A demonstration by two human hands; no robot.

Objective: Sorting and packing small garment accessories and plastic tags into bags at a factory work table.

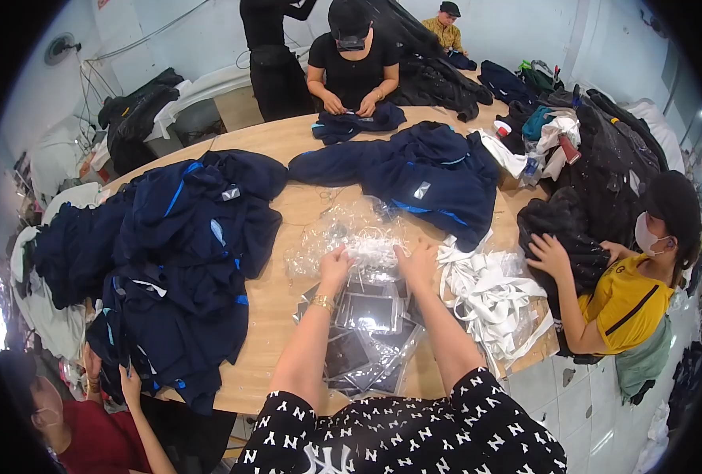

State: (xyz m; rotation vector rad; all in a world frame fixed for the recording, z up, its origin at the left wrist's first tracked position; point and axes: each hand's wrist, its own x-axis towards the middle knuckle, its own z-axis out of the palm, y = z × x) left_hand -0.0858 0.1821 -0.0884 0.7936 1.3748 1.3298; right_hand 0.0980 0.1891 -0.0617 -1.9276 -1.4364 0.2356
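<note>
My left hand and my right hand are closed on opposite ends of a bundle of thin white strings over the middle of the table. Crumpled clear plastic lies around and beyond the bundle. Between my forearms spreads a loose pile of flat, clear-wrapped packets with dark contents. A heap of white fabric strips lies just right of my right hand. My fingertips are partly lost in the white strings.
Navy garments are piled on the left of the wooden table. Another navy garment lies ahead. Co-workers sit left, right and opposite; the right one handles black cloth. Dark garments are heaped at the far right.
</note>
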